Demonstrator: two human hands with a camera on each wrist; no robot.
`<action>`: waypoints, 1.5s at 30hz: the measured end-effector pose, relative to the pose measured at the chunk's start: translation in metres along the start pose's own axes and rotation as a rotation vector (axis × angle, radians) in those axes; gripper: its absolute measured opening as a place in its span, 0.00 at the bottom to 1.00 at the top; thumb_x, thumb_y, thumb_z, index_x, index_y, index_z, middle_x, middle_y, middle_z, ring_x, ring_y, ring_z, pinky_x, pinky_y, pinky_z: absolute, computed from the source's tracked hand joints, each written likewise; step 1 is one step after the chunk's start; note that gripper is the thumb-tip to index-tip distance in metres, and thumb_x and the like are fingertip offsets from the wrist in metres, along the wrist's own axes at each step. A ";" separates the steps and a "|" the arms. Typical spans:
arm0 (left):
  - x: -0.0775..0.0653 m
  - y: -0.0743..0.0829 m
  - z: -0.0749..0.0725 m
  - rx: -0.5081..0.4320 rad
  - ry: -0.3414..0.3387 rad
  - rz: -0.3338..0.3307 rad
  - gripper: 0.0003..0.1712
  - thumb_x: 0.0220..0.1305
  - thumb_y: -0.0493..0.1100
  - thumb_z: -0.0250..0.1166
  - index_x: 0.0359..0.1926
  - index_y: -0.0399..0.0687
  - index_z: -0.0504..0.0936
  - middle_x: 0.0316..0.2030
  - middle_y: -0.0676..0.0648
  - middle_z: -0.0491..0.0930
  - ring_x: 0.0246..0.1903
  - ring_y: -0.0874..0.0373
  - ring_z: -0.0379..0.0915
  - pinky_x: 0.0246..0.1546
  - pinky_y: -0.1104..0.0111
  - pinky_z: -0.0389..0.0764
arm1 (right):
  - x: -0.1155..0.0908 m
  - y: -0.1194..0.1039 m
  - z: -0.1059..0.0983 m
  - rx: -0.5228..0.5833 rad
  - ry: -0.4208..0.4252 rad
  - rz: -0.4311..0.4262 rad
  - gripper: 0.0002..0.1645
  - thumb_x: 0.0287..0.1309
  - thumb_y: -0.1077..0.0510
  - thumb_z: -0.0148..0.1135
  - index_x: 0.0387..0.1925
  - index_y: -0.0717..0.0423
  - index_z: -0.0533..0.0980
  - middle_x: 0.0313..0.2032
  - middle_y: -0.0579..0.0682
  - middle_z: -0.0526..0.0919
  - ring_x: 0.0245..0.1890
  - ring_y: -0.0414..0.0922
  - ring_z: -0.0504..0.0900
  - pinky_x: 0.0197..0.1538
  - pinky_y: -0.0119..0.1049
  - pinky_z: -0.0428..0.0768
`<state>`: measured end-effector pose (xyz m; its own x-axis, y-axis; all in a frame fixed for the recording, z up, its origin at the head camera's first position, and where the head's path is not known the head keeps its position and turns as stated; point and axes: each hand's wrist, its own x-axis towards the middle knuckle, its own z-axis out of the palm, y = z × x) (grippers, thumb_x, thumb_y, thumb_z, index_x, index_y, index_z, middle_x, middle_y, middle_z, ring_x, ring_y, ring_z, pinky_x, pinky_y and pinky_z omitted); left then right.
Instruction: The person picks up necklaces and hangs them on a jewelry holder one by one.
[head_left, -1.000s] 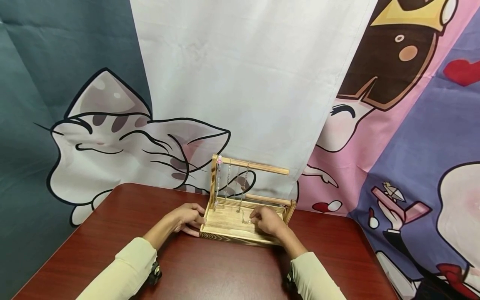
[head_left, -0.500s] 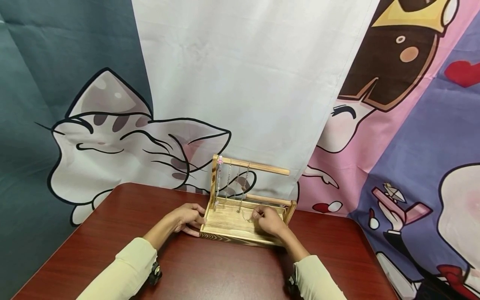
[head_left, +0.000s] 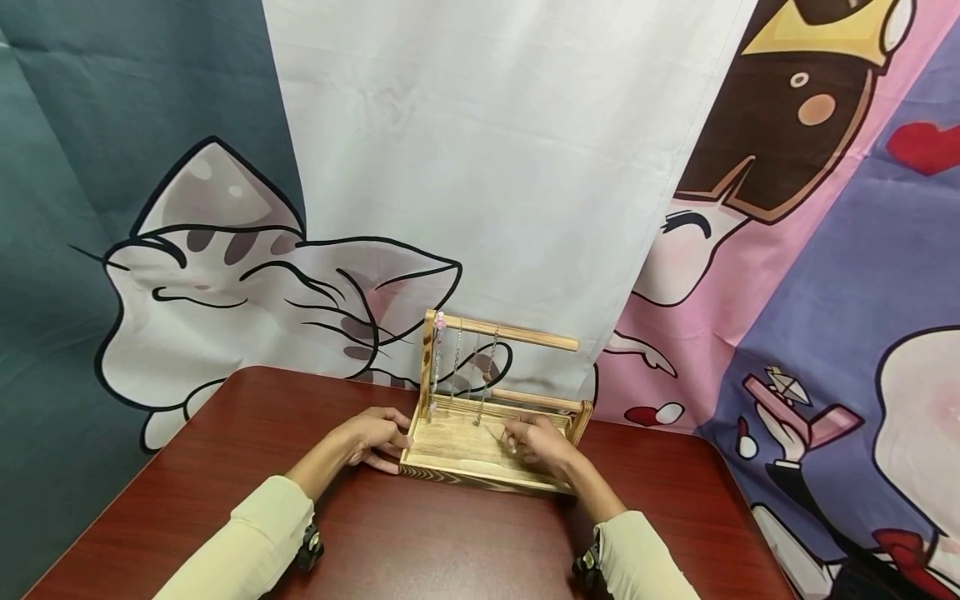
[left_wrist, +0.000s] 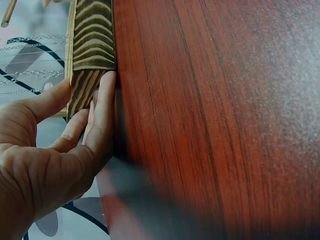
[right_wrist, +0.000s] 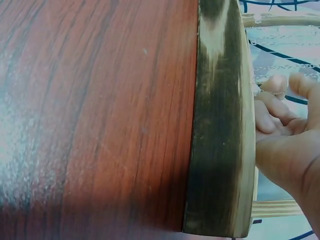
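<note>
A wooden jewellery stand (head_left: 450,439) with a shallow tray base sits on the table. My left hand (head_left: 372,435) grips its left end; in the left wrist view the thumb (left_wrist: 52,100) lies on the upper edge and the fingers along the side. Above the tray, my right hand (head_left: 542,442) pinches a thin jewellery chain (right_wrist: 272,93) between thumb and fingertips. Much of that chain is hidden or too fine to make out. Several chains (head_left: 455,360) hang from the left half of the upper bar, one with a pink bead (head_left: 439,320) at the top.
The upper bar (head_left: 551,338) has a free right end. A lower bar (head_left: 536,398) runs behind the tray. The reddish-brown table (head_left: 465,542) extends in front, and a printed cartoon curtain (head_left: 487,167) hangs behind.
The chain in the tray has been drawn up into my right hand's fingers, and that hand has turned slightly. My left hand and the stand have not moved.
</note>
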<state>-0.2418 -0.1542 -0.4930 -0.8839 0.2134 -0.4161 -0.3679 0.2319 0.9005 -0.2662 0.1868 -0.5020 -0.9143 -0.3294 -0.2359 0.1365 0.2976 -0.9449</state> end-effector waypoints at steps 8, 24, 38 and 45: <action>0.001 0.001 0.001 -0.002 -0.005 -0.001 0.26 0.70 0.27 0.68 0.67 0.30 0.74 0.48 0.34 0.88 0.45 0.48 0.90 0.41 0.51 1.00 | 0.000 0.001 -0.003 0.001 0.017 0.046 0.18 0.74 0.47 0.71 0.30 0.48 0.76 0.23 0.41 0.76 0.19 0.36 0.60 0.21 0.26 0.59; 0.003 0.002 0.001 -0.006 -0.014 0.003 0.28 0.69 0.27 0.69 0.68 0.30 0.74 0.48 0.34 0.88 0.43 0.49 0.90 0.40 0.52 0.99 | -0.004 0.000 -0.005 -0.036 0.015 0.045 0.18 0.81 0.49 0.67 0.49 0.61 0.88 0.39 0.46 0.96 0.30 0.36 0.84 0.30 0.29 0.75; 0.003 -0.001 -0.002 -0.005 -0.013 -0.005 0.28 0.70 0.27 0.68 0.68 0.30 0.73 0.49 0.33 0.87 0.44 0.49 0.90 0.42 0.51 0.99 | -0.007 -0.004 0.002 0.012 0.146 -0.056 0.15 0.74 0.52 0.75 0.50 0.60 0.90 0.44 0.55 0.97 0.51 0.53 0.96 0.52 0.35 0.94; 0.003 -0.002 -0.002 -0.008 -0.014 -0.005 0.28 0.69 0.27 0.68 0.68 0.30 0.73 0.48 0.34 0.87 0.43 0.49 0.90 0.41 0.52 0.99 | -0.010 -0.009 0.005 0.097 0.163 -0.067 0.18 0.72 0.58 0.76 0.56 0.65 0.88 0.43 0.56 0.97 0.36 0.45 0.95 0.26 0.23 0.77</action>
<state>-0.2445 -0.1555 -0.4963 -0.8779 0.2258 -0.4223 -0.3746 0.2254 0.8994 -0.2566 0.1825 -0.4919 -0.9712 -0.1936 -0.1391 0.1020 0.1900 -0.9765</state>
